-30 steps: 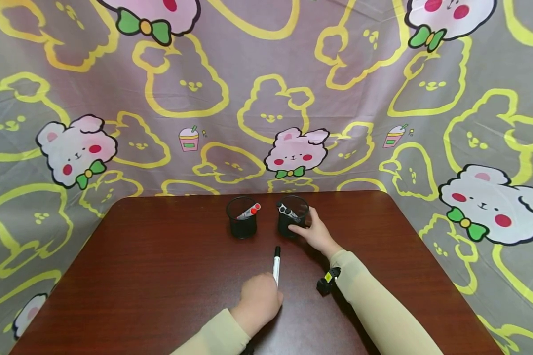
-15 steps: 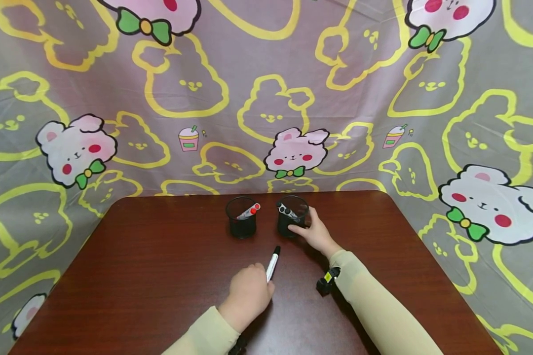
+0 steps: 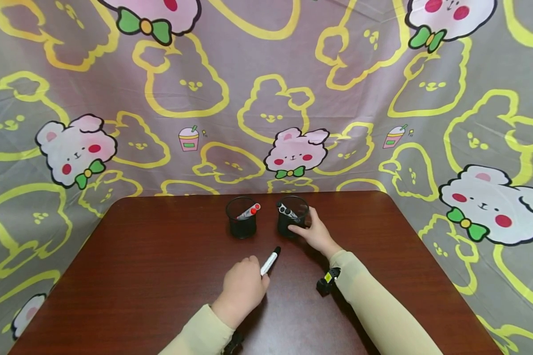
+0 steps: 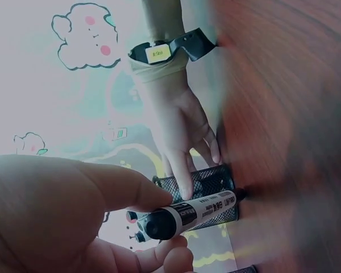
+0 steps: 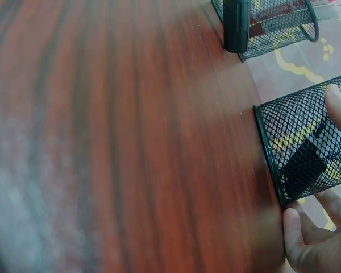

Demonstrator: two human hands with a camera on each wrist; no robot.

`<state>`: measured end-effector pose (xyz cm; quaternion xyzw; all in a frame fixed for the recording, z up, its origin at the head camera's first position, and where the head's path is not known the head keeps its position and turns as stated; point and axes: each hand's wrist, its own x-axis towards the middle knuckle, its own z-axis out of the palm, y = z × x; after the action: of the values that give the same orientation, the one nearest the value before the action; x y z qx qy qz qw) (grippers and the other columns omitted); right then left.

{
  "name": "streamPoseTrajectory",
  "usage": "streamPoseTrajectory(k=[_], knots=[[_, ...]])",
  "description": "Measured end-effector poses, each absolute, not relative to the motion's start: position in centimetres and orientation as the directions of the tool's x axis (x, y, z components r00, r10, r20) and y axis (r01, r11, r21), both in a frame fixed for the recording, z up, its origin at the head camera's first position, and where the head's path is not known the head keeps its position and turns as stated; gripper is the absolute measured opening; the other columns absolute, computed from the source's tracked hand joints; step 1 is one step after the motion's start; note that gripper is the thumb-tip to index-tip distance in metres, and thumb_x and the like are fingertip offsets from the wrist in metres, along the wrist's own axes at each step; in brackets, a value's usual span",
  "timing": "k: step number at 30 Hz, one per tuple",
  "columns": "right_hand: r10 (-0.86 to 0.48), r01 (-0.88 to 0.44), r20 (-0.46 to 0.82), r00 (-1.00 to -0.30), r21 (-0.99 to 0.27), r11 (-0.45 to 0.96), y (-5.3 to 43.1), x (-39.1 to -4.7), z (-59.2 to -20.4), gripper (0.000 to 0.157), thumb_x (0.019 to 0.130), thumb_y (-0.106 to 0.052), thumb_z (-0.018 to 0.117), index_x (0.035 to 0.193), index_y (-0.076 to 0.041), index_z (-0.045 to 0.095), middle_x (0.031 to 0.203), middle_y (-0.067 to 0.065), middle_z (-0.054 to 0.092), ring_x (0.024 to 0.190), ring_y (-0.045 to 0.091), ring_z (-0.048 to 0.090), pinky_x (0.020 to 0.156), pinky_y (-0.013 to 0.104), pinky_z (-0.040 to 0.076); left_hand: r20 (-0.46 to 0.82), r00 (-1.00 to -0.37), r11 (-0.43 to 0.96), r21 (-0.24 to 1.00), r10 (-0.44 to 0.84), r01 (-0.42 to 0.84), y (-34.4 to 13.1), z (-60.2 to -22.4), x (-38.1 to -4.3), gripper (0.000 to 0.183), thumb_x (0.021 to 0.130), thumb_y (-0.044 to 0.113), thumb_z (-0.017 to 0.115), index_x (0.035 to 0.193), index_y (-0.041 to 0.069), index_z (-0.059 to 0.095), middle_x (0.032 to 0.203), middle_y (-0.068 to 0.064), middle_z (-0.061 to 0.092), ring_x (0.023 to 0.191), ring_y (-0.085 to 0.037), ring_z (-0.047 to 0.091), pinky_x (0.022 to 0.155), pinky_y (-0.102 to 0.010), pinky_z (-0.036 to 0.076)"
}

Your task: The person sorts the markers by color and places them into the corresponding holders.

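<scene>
My left hand (image 3: 242, 291) pinches a white whiteboard marker (image 3: 269, 263) with a black cap between thumb and fingers, over the middle of the table. In the left wrist view the marker (image 4: 196, 211) lies aslant across the hand (image 4: 62, 210), black at both ends. My right hand (image 3: 316, 231) holds the right-hand black mesh pen cup (image 3: 288, 227) from its right side, thumb at the front. Black-capped markers (image 3: 287, 211) lean inside that cup. The right wrist view shows the thumb on the mesh wall (image 5: 307, 142) and fingers (image 5: 294, 230) by its base.
A second black mesh cup (image 3: 243, 228) with red-capped markers (image 3: 249, 212) stands left of the first, a small gap between them. Both are near the back of the brown wooden table (image 3: 160, 256). A patterned cloth (image 3: 222, 98) hangs behind and at the sides.
My left hand has shifted left and slightly away from me, and the marker has tilted from nearly straight to slanting right. My right hand and both cups have stayed put.
</scene>
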<state>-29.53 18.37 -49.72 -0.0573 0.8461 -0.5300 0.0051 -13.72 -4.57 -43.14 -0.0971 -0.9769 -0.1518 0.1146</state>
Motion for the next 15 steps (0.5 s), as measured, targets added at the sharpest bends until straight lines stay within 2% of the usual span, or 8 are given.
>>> streamPoseTrajectory(k=[8,15], knots=[[-0.108,-0.094,0.053,-0.993,-0.899,0.428,18.37,-29.42,-49.60,0.085,0.091,-0.036,0.081,0.156,-0.019,0.030,0.149,0.016,0.051,0.144,0.036,0.046,0.116,0.057,0.040,0.262,-0.953,0.929,0.293,0.149,0.226,-5.09,-42.91,-13.99,0.031,0.080,0.021,0.083,0.086,0.001,0.060,0.071,-0.009,0.059,0.062,-0.028,0.063,0.054,-0.040,0.051],[-0.104,-0.094,0.053,-0.993,-0.893,0.440,18.40,-29.51,-49.77,0.084,0.092,-0.036,0.080,0.156,-0.017,0.030,0.149,0.018,0.051,0.144,0.039,0.047,0.113,0.057,0.042,0.311,-0.939,0.923,0.299,0.146,0.242,-5.38,-42.76,-14.15,0.030,0.079,0.018,0.084,0.086,0.001,0.059,0.071,-0.008,0.058,0.060,-0.027,0.061,0.052,-0.039,0.049]])
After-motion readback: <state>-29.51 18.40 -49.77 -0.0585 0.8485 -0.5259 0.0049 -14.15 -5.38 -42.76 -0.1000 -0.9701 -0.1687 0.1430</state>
